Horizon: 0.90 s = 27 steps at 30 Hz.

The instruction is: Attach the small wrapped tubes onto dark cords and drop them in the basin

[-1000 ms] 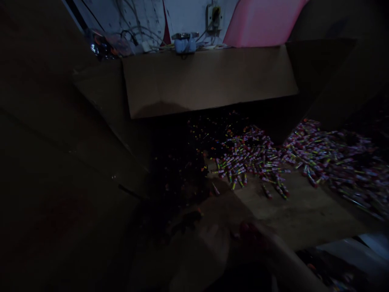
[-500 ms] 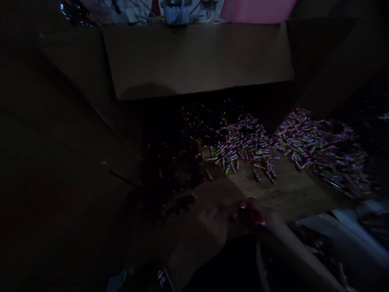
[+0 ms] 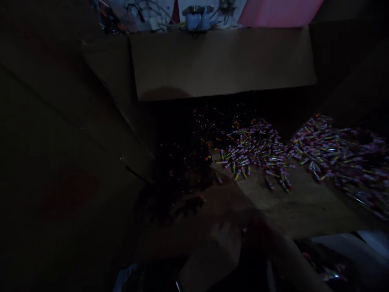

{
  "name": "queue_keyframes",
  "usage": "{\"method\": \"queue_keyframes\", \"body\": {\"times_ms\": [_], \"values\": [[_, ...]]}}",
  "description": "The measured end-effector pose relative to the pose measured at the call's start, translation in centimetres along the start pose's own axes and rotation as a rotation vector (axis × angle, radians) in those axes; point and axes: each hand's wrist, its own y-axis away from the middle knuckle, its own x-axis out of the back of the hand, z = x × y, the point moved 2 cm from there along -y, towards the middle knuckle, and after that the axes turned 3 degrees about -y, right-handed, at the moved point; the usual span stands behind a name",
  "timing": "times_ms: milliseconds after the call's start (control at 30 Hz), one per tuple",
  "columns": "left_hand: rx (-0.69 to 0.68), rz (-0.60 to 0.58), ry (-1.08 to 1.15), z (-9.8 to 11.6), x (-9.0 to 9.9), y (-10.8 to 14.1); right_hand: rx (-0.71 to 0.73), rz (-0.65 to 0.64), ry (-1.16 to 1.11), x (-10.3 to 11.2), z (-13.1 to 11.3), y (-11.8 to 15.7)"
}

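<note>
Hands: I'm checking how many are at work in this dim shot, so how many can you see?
2: the left hand at bottom centre, and the right hand, very dim, just to its right. Others may be hidden in the dark.

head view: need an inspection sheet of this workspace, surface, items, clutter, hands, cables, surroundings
Surface: brown work surface, partly in deep shadow.
Job's things: small multicoloured sticks heaped loosely, spreading right; dim red thing at the right hand, too dark to identify.
Clutter: dark heap flecked with coloured bits, left of the sticks.
Hands: left hand and right hand close together at the near edge; grip unclear in both.
Cables: several cables behind the cardboard, away from the hands.
Surroundings: cardboard flap behind the sticks; pink panel and light blue object beyond it.
</note>
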Motion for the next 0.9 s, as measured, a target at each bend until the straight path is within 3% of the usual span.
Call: {"method": "queue_keyframes", "body": {"times_ms": [100, 233, 367, 467, 567, 700, 800, 900], "values": [[0.056, 0.03, -0.032, -1.1, 0.2, -0.2, 0.018, 0.007, 0.049, 0.5, 0.5, -0.7], [0.321, 0.07, -0.142, -5.5, -0.3, 1.5, 0.047, 0.081, 0.128, 2.1, 1.6, -2.6], [0.446, -0.057, -0.189, -9.2, -2.0, 3.8, 0.118, 0.217, 0.246, 2.9, 2.0, -3.1], [0.498, -0.133, -0.124, -10.1, -2.8, 3.9, 0.026, 0.257, 0.186, 1.7, 1.5, -2.8], [0.595, 0.016, 0.124, -10.3, -1.7, 2.5, -0.013, 0.219, -0.016, -0.3, 0.2, -2.7], [0.925, 0.349, 0.708, -10.0, 1.4, 0.1, -0.002, 0.069, -0.27, -2.2, -2.0, -2.5], [1.01, 0.349, 1.201, -8.7, 3.2, -1.9, -0.016, -0.052, -0.394, -2.4, -4.0, -1.9], [1.007, 0.325, 1.432, -7.4, 3.8, -3.1, 0.007, -0.055, -0.42, -2.0, -6.1, -1.1]]}}
